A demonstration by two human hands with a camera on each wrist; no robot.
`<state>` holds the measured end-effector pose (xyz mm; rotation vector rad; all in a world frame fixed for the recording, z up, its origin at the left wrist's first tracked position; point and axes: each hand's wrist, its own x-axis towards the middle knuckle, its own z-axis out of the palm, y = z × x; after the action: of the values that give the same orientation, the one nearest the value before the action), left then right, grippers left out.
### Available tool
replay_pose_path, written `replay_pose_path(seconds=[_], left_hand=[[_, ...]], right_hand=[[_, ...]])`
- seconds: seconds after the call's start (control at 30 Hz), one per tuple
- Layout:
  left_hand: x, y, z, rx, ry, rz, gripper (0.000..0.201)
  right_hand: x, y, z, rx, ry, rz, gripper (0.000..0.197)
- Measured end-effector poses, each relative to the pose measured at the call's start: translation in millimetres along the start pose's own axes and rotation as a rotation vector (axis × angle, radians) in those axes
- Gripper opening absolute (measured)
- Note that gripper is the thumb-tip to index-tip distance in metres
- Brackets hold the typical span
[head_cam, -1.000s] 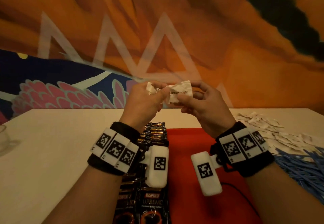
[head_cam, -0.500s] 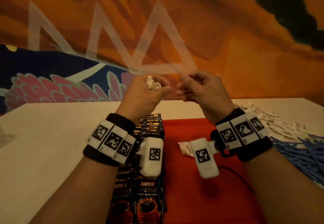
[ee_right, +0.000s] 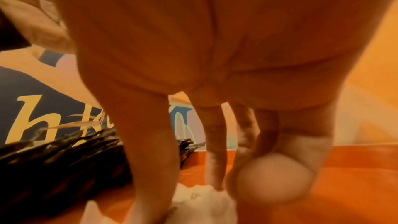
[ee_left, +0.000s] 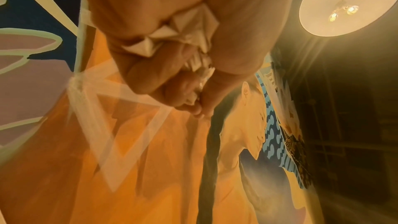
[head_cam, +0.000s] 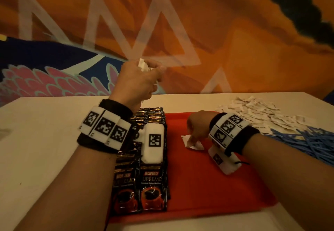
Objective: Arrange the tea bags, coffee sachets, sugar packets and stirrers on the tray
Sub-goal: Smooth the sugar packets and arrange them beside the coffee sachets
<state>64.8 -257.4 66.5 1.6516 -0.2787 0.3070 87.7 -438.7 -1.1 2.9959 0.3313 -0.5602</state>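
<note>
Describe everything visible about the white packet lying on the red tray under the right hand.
The white packet is small, pale and paper-like, crumpled, with print too blurred to read. It lies flat on the red tray, right of the black coffee sachets and apart from them. The right hand reaches down onto it, fingertips touching its top; whether they pinch it is unclear.

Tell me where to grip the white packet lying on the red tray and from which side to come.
Pinch the white packet by a free edge or corner, from above. It lies flat on the red tray, so there is probably no room under it. The right hand already has its fingertips down on it; the coffee sachets lie clear to its left.
</note>
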Motion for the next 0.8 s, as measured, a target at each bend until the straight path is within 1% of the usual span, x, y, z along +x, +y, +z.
replay_pose_path(seconds=[0.17, 0.23, 0.3, 0.37, 0.43, 0.5, 0.53, 0.6, 0.67, 0.73, 0.8], left_hand=[[0.1, -0.8, -0.9, -0.020, -0.043, -0.035, 0.014], [0.5, -2.9, -1.5, 0.015, -0.073, -0.059, 0.012], [0.3, -4.0, -2.3, 0.066, -0.128, -0.098, 0.009], [-1.5, -4.6, -2.1, 0.200, -0.213, -0.113, 0.012], [-4.5, -4.6, -0.6, 0.361, -0.306, -0.095, 0.017], [-6.4, -5.0, 2.0, 0.428, -0.356, -0.085, 0.014], [-6.0, -5.6, 2.9, 0.422, -0.350, -0.081, 0.011], [-4.9, -5.1, 2.2, 0.347, -0.288, -0.069, 0.007], [-2.6, -4.7, 0.7, 0.238, -0.202, -0.061, 0.006], [-1.6, -4.5, -0.1, 0.120, -0.130, -0.055, 0.007], [-1.0, -4.4, -0.2, 0.029, -0.091, -0.066, 0.003]], right_hand=[[4.7, 3.5, 4.1, 0.095, 0.021, -0.063, 0.025], [3.5, 7.7, 1.3, 0.242, 0.052, -0.092, 0.020], [-1.3, 12.5, -5.1, 0.502, 0.129, -0.171, 0.026], [-10.3, 13.7, -13.6, 0.705, 0.266, -0.270, 0.034], [-18.0, 12.1, -22.7, 0.802, 0.408, -0.355, 0.040], [-25.3, 8.1, -30.3, 0.896, 0.510, -0.436, 0.042], [-27.4, 6.3, -32.7, 0.967, 0.549, -0.464, 0.045], [-30.0, 1.7, -34.6, 1.101, 0.632, -0.494, 0.044], [-31.2, -3.6, -33.9, 1.203, 0.711, -0.497, 0.032], [-32.3, -7.1, -31.8, 1.342, 0.701, -0.505, 0.020], [-32.5, -7.7, -30.1, 1.495, 0.657, -0.520, 0.019]])
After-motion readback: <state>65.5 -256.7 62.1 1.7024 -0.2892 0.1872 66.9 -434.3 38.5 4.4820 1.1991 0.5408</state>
